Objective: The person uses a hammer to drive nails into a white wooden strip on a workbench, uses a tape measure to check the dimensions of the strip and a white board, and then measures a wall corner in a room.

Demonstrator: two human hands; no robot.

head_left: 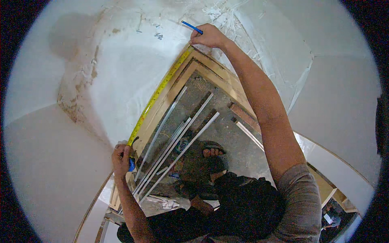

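Note:
A yellow tape measure [159, 94] is drawn out along the edge of a wooden frame [170, 97], beside a white plastered surface. My left hand [120, 158] is closed around its blue case [131, 164] at the near left end. At the far corner of the frame, my right hand [207, 36] is by the tape's other end, fingers closed. A slim blue pencil [192, 27] sticks out of that hand to the left. Whether the right fingers also pinch the tape's tip cannot be made out.
Several pale metal strips [184, 137] lean or lie below the frame, over a grey floor [239, 141]. A sandalled foot [213, 152] stands among them. Brick [244, 116] shows under the frame's right side. At the lower right, a person [333, 222] is visible through an opening.

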